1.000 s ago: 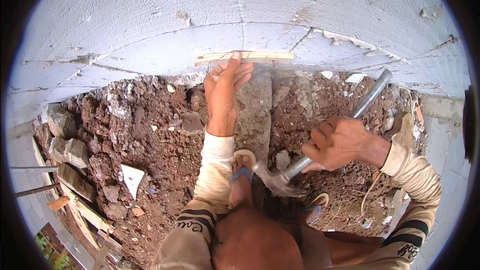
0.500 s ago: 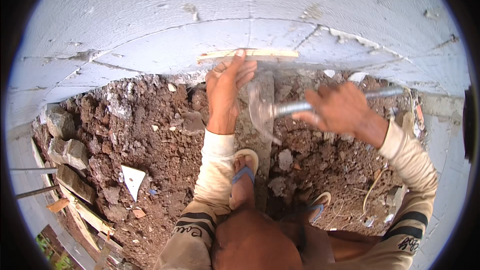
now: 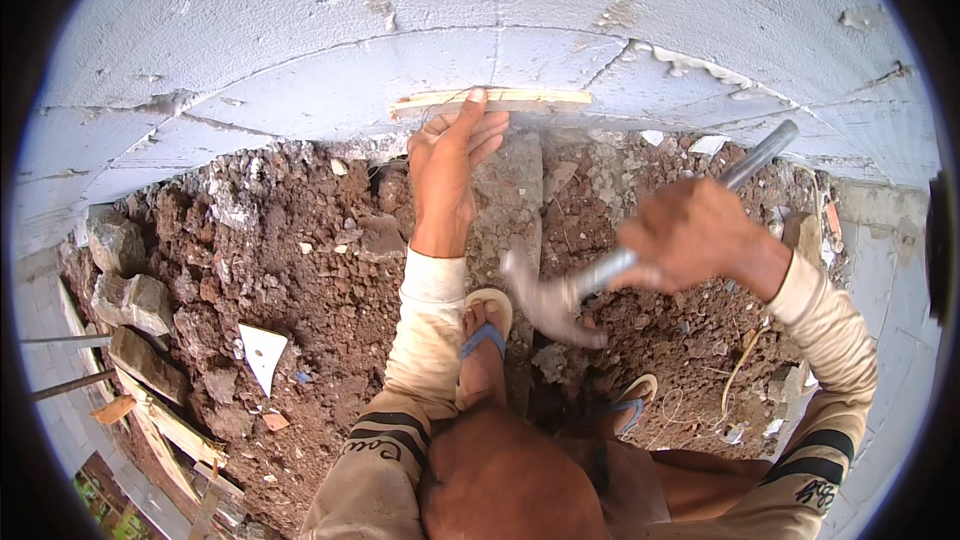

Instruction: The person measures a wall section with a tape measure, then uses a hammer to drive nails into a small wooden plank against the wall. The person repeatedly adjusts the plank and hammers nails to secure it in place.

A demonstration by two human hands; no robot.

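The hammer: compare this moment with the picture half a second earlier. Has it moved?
Yes. The hammer in the right hand has dropped down, away from the wooden strip on the wall, its head now near the sandalled foot.
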